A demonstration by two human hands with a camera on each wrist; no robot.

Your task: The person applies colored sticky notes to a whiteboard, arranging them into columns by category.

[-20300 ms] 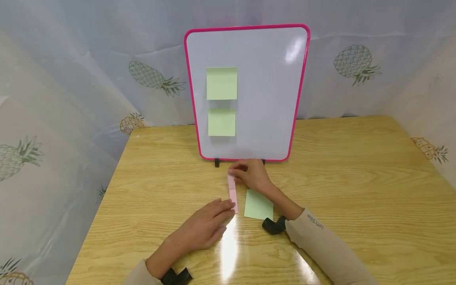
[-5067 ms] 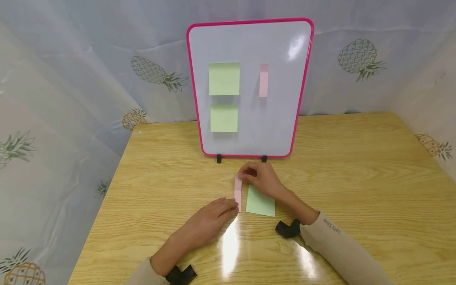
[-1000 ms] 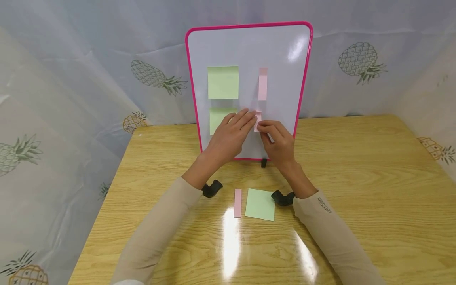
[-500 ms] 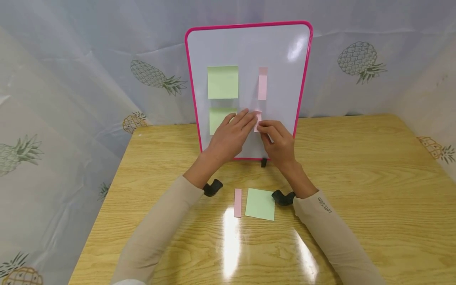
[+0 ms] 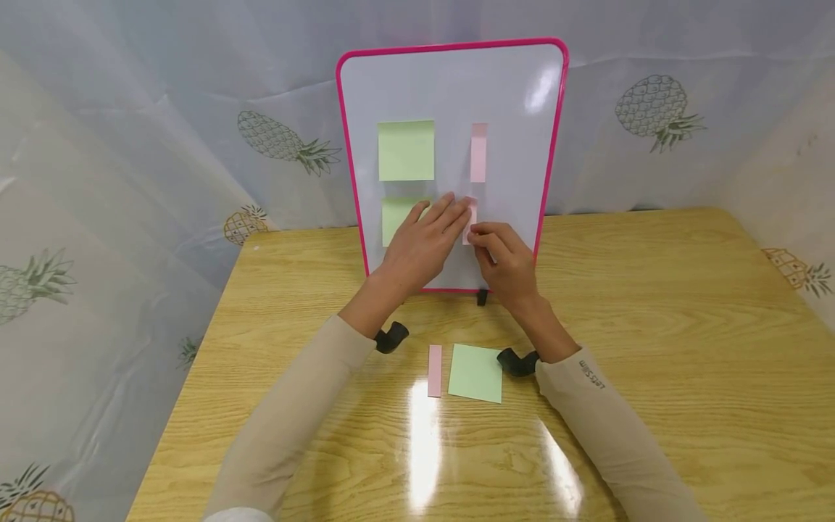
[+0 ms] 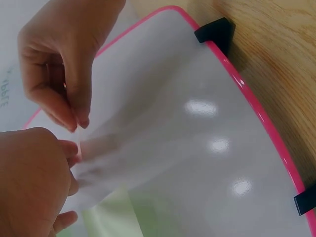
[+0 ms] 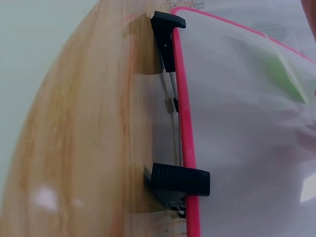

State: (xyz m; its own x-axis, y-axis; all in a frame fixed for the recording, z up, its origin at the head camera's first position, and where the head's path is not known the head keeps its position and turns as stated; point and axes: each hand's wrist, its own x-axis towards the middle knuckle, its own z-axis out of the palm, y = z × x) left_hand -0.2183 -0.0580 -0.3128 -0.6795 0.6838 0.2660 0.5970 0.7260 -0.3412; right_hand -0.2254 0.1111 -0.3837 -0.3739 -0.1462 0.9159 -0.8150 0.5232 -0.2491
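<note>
A narrow pink sticky note (image 5: 471, 210) lies against the whiteboard (image 5: 515, 167), lower middle. My right hand (image 5: 512, 264) pinches its lower right edge between thumb and fingertips. My left hand (image 5: 417, 246) has its fingers extended, fingertips at the note's left edge, partly hiding it; the palm side overlaps the lower green sticky note (image 5: 393, 221). Above are another pink strip (image 5: 479, 152) and an upper green note (image 5: 406, 151). In the left wrist view, the pinching right hand (image 6: 64, 64) is close above the left hand (image 6: 29, 182).
On the wooden table (image 5: 652, 326), a pink sticky-note pad (image 5: 434, 371) lies beside a square green pad (image 5: 476, 373). Black stand clips (image 7: 180, 180) hold the board's lower edge. A pineapple-print curtain (image 5: 287, 43) hangs behind.
Since 5 seconds ago, a pink strip came off the pad and both hands moved up to the board. In the last half second, its top has straightened slightly upward; the hands barely shifted.
</note>
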